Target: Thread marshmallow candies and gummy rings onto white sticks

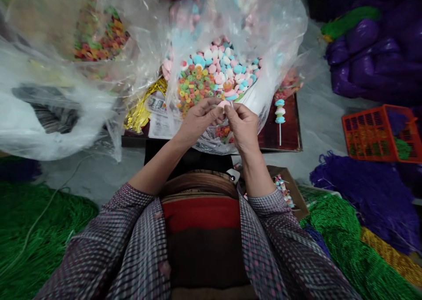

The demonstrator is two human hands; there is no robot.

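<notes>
In the middle of the head view, both hands meet over a plastic bag of candy. My left hand [202, 117] is closed, its fingertips pinching a pink marshmallow [224, 103]. Beside it my right hand [243, 122] pinches a thin white stick [231, 103], whose lower part the fingers hide. Just beyond the fingertips, pink-and-blue marshmallow [231, 95] and an orange piece line up with the stick; whether they are on it I cannot tell. Loose marshmallows [224, 64] and ring gummies [196, 86] lie in the opened bag. A finished candy skewer [280, 113] rests to the right.
The dark table [295, 128] ends close to my lap. Another bag of ring gummies [102, 40] stands at left, near gold tinsel [141, 108]. A cardboard box [296, 194] with wrapped-looking pieces sits below right. An orange crate [365, 135] and green strands [46, 221] are on the floor.
</notes>
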